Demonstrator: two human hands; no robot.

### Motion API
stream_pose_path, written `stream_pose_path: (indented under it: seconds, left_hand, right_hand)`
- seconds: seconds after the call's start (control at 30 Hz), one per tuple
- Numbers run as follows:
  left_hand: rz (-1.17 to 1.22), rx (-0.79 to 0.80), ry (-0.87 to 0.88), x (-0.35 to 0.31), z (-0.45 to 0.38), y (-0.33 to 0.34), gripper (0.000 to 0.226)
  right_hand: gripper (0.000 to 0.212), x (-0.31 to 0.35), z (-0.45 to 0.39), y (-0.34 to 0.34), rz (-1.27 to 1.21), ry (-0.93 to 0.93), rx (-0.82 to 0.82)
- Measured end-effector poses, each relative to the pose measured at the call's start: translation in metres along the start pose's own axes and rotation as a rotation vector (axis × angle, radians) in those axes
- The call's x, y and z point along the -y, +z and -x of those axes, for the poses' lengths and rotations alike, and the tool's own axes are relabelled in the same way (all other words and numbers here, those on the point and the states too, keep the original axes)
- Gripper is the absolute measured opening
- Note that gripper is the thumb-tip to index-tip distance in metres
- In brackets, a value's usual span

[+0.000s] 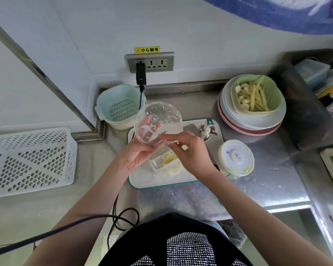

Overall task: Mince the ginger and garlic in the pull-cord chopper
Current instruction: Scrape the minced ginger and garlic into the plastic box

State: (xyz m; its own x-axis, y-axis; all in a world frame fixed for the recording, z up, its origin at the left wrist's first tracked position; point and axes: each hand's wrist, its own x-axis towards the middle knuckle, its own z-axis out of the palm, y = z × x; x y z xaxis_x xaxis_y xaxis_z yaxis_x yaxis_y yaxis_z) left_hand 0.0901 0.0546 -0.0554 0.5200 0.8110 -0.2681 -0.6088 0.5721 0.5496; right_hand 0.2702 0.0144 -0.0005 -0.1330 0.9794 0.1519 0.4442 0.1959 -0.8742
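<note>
Left hand grips the tipped chopper bowl over the small tray so the right hand, pinching a white scraper, can clear out mince.

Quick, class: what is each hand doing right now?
Left hand: holds the clear chopper bowl, tilted.
Right hand: pinches a thin white tool that reaches into the bowl.
</note>
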Motion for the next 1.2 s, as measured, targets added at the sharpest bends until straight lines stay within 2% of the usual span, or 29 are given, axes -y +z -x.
stream_pose_path:
  seconds: [0.07,0.13,0.23,0.4,0.47,0.53,0.63,0.7,0.8,0.93,1.0,1.13,1.2]
  left_hand:
    - [-0.064,0.023,-0.007,0.0,-0.003,-0.002,0.102]
    - [-0.059,0.038,-0.024,-0.002,-0.005,-0.004,0.111]
    - [-0.031,0.039,-0.02,-0.005,-0.003,-0.004,0.119]
    - [0.091,0.042,-0.031,-0.011,-0.003,0.001,0.087]
    - [0.075,0.004,-0.047,-0.011,-0.006,0.0,0.083]
    - [0.05,-0.015,-0.058,-0.011,-0.007,-0.001,0.091]
    - [-0.057,-0.115,-0.081,-0.012,-0.008,-0.003,0.113]
    - [-0.132,-0.159,-0.08,-0.011,-0.007,-0.004,0.117]
    - [-0.213,-0.161,-0.056,-0.008,-0.006,0.002,0.103]
    - [-0.232,-0.189,0.031,-0.012,-0.007,0.001,0.091]
    - [-0.251,-0.187,0.067,-0.017,-0.006,-0.006,0.091]
    - [-0.244,-0.179,0.048,-0.015,-0.004,-0.01,0.098]
    - [-0.217,-0.169,0.043,-0.014,-0.005,-0.005,0.093]
  right_hand:
    - [0.03,0.002,0.005,0.003,-0.019,-0.035,0.023]
    - [0.03,0.002,0.01,0.002,0.008,-0.081,0.056]
    - [0.035,-0.005,0.019,-0.001,0.03,-0.049,0.126]
    - [0.033,-0.008,0.02,0.002,0.009,-0.043,0.106]
    - [0.031,-0.011,0.02,0.002,0.045,-0.021,0.162]
    - [0.028,-0.02,0.022,-0.005,0.145,-0.006,0.237]
    - [0.029,-0.034,0.022,-0.026,0.287,-0.055,0.313]
    - [0.031,-0.034,0.013,-0.032,0.296,-0.094,0.241]
    - [0.032,-0.02,-0.013,-0.018,0.247,-0.088,0.113]
    - [0.031,-0.019,-0.01,-0.005,0.355,-0.016,0.239]
    - [0.028,-0.025,0.002,-0.014,0.36,0.043,0.244]
    - [0.029,-0.024,-0.008,-0.012,0.278,0.026,0.036]
    - [0.029,-0.021,-0.016,-0.003,0.284,-0.008,0.03]
